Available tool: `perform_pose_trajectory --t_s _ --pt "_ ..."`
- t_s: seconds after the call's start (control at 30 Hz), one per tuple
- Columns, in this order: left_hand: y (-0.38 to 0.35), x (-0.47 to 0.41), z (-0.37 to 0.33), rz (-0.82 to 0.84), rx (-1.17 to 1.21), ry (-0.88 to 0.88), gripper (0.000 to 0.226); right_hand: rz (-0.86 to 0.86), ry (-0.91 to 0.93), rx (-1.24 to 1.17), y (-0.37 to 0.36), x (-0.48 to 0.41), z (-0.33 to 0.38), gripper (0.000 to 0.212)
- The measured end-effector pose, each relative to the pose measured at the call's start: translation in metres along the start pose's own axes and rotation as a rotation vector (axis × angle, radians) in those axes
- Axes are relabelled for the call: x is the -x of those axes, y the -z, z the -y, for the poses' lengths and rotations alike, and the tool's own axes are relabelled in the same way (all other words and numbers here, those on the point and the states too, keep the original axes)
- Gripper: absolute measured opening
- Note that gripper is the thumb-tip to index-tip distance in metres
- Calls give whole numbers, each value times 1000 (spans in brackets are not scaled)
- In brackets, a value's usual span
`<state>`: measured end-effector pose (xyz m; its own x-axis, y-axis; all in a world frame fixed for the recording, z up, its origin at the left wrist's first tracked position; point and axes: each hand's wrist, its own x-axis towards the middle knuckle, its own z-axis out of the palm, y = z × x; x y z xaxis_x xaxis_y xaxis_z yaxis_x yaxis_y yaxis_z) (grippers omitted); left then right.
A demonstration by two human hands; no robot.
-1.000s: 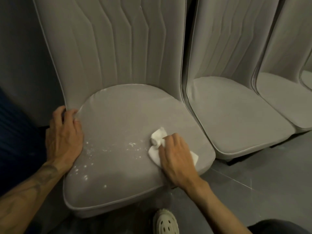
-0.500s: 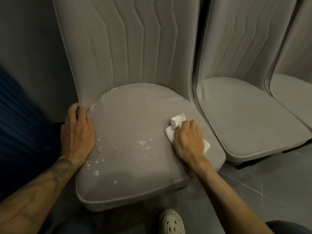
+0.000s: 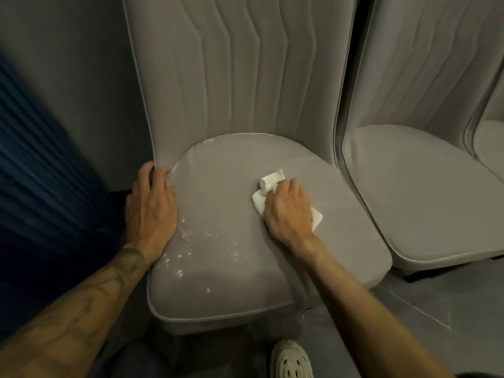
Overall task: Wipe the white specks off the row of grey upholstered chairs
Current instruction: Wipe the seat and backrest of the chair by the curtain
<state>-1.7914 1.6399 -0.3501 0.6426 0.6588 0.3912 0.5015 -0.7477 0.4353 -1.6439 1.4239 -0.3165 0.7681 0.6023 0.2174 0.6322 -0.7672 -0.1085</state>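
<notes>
Far left: dark blue pleated fabric (image 3: 41, 170). Next, left hand (image 3: 151, 205), fingers together, laid flat along the left edge of the nearest grey chair seat (image 3: 245, 285), fingertips at the backrest corner. Beside it, white specks (image 3: 188, 249) scattered over the seat's front-left part. Mid-seat: right hand (image 3: 289, 211) pressed down on a crumpled white cloth (image 3: 268, 186). Further right, just beside, second chair (image 3: 420, 203); third seat's edge beyond. Bottom: pale perforated shoe (image 3: 291, 361) on grey floor.
</notes>
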Motion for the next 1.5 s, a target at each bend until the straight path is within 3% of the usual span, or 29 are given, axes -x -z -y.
perform_pose_trajectory --t_s 0.1,0.17,0.23,0.33,0.4,0.57,0.63,0.8,0.9,1.0,1.23,1.43,1.5 --pt "-2 -1 1 1 4 -4 26 -19 401 -171 -7 36 40 27" --pt "-2 -2 1 0 6 0 26 39 570 -252 -4 52 37 20" --pt "-2 -1 1 3 1 2 26 35 532 -249 -2 35 18 18" --pt "-2 -2 2 1 3 0 26 15 252 -163 -3 -4 1 20" --pt "-4 -2 2 4 5 0 26 2 176 -90 -7 -9 13 24" --pt "-7 -4 3 4 -1 18 24 34 621 -303 -7 49 55 29" --pt "-7 -4 3 7 3 14 25 54 605 -300 -6 28 40 24" --pt "-5 -3 3 -1 24 38 27 12 250 -167 -17 -36 32 23" --pt "-5 -5 3 7 32 59 29 32 447 -236 -24 -7 72 30" --pt "-2 -6 3 25 73 73 32 56 637 -350 -23 14 77 22" --pt "11 -16 14 79 126 5 28 98 389 -172 -31 -73 93 27" --pt "13 -56 19 93 96 -107 31 150 747 -369 -25 -11 95 27" --pt "14 -66 19 40 42 -150 28 158 727 -333 -25 -22 89 27"
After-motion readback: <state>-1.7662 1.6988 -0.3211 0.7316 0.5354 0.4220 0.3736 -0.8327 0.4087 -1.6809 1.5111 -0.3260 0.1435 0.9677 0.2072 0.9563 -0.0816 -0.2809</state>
